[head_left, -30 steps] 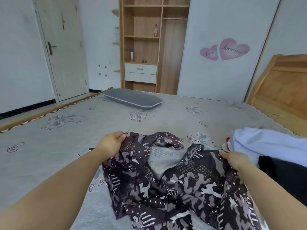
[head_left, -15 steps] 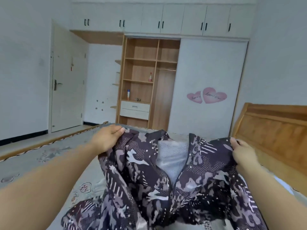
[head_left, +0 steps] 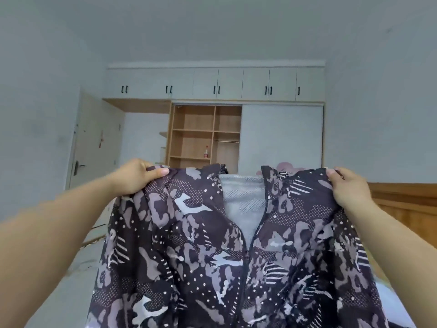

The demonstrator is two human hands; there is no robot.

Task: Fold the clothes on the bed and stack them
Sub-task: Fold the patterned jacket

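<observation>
The wardrobe (head_left: 212, 110) fills the far wall, its upper cupboards closed and its open shelves showing behind what I hold. The bed (head_left: 78, 287) lies low in view, only a pale strip of it visible on my left past my forearm, with a wooden headboard (head_left: 406, 204) off to my right.

In front of all that hangs the jacket (head_left: 212, 245), a dark camouflage print with dots and stripes, lifted clear of the bed at chest height and facing me. Its zip is part open near the top, so the grey mesh lining (head_left: 243, 197) shows between the two front panels. The lower part drops out of view, so I cannot tell whether the hem touches the bed.

My left hand (head_left: 134, 177) grips the left shoulder, the fingers (head_left: 157, 172) curled over the top edge and pinching the cloth. My right hand (head_left: 347, 188) holds the right shoulder the same way, thumb over the fabric. Both are closed firmly on the jacket, well apart, so it hangs spread between them.

I judge this as the opening step for this garment: held up to straighten before any fold. Next I would need to lay it flat on the bed, front down or up, keeping the shoulders level so the sleeves fall clear, then smooth it out.
</observation>
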